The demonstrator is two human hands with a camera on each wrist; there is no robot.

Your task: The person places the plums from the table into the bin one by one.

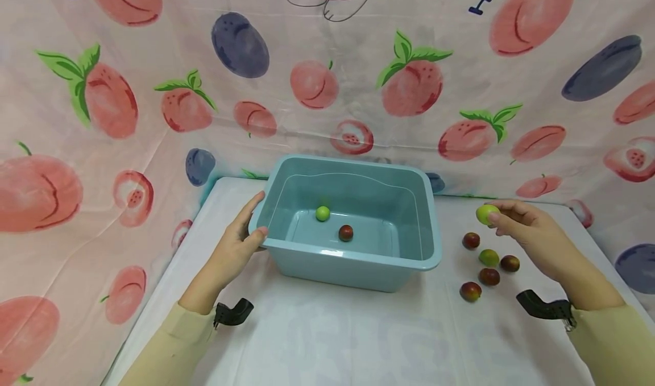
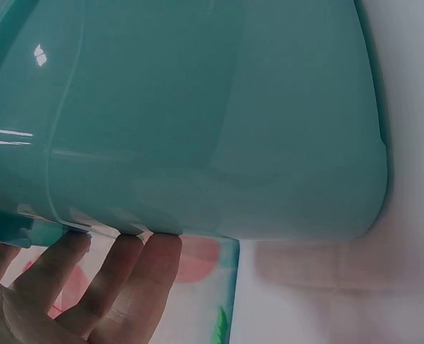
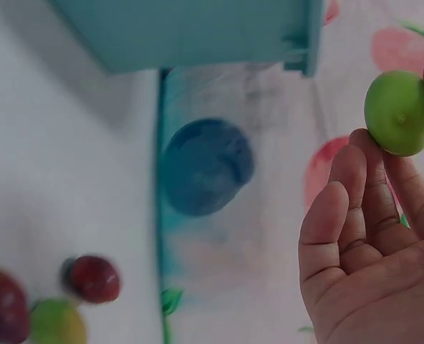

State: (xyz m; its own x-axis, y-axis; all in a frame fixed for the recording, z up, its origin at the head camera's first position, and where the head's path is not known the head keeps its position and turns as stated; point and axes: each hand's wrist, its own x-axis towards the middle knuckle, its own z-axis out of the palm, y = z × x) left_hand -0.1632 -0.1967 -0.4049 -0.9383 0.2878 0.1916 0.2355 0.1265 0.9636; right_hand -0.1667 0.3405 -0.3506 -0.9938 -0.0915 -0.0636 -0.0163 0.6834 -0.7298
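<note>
My right hand (image 1: 532,232) pinches a small round green fruit (image 1: 485,214) between thumb and fingertips, above the table's right side. In the right wrist view the green fruit (image 3: 400,113) shows a small nub, and the other fingers are partly bent beside it. My left hand (image 1: 237,247) grips the left end of a light blue plastic basin (image 1: 353,253), with the thumb at the rim and fingertips against the outer wall, as the left wrist view shows. Inside the basin lie one green fruit (image 1: 323,214) and one dark red, plum-like fruit (image 1: 345,233), apart from each other.
Right of the basin, below my right hand, several dark red fruits (image 1: 471,291) and another green fruit (image 1: 489,257) lie loosely grouped on the white-covered table (image 1: 327,340). A fruit-printed cloth (image 1: 307,130) hangs behind the table and along its sides.
</note>
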